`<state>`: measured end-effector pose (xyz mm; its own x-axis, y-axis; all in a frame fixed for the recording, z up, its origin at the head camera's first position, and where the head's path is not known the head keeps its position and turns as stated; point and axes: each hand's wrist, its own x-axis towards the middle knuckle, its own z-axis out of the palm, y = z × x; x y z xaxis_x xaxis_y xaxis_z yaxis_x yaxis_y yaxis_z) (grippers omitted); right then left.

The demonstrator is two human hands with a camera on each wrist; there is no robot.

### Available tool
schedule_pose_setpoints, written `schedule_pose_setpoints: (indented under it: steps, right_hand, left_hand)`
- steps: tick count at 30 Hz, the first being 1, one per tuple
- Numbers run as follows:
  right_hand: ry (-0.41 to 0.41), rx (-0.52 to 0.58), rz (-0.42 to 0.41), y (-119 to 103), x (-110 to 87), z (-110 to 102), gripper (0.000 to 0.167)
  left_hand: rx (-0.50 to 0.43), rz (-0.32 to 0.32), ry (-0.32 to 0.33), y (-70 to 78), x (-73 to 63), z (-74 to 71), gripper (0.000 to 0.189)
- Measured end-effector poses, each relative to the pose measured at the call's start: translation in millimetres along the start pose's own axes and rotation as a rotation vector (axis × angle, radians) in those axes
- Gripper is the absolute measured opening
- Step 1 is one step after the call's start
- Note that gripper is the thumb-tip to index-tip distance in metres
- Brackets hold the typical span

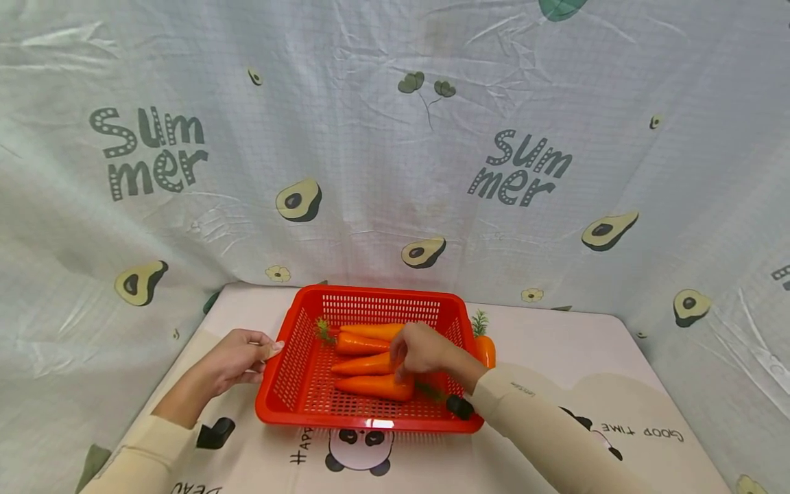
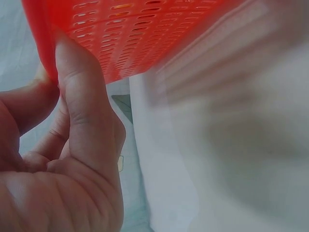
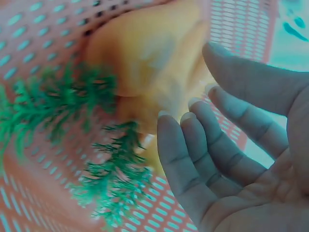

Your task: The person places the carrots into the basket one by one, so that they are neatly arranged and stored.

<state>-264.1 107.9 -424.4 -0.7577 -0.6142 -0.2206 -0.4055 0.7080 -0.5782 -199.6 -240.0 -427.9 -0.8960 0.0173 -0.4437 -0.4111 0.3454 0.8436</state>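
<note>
A red slotted plastic basket (image 1: 370, 418) stands on the table, and my left hand (image 1: 237, 360) pinches its left rim between thumb and fingers. The left wrist view shows the same grip on the basket wall (image 2: 130, 43) up close. Inside lie several orange carrots (image 1: 373, 386) side by side, some with feathery green tops (image 1: 323, 331). My right hand (image 1: 422, 348) is over the carrots, hiding parts of them. In the right wrist view its fingers (image 3: 176, 150) are loosely bent and apart beside the carrots (image 3: 130, 53), with nothing between them and the thumb.
Another carrot (image 1: 485, 351) with a green top lies just outside the basket's right side. The pale table cover (image 1: 555, 357) has panda prints and lettering. A whitish curtain (image 1: 370, 171) with avocado prints hangs behind and at both sides.
</note>
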Motion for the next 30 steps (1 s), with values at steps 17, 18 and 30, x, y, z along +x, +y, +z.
schedule_pose_setpoints:
  steps: [17, 18, 30]
  right_hand:
    - [0.203, 0.447, 0.140, 32.3, -46.6, -57.2, 0.016]
    - [0.212, 0.459, 0.148, 36.2, -50.9, -59.9, 0.017]
    - [0.336, 0.582, 0.202, 86.5, -97.7, -74.7, 0.033]
  left_hand:
    - [0.016, -0.007, 0.005, 1.8, -0.9, 0.1, 0.028]
    - [0.017, -0.001, 0.001, 1.7, -0.8, 0.2, 0.028]
    - [0.012, 0.007, -0.008, 2.2, -2.1, 3.4, 0.026]
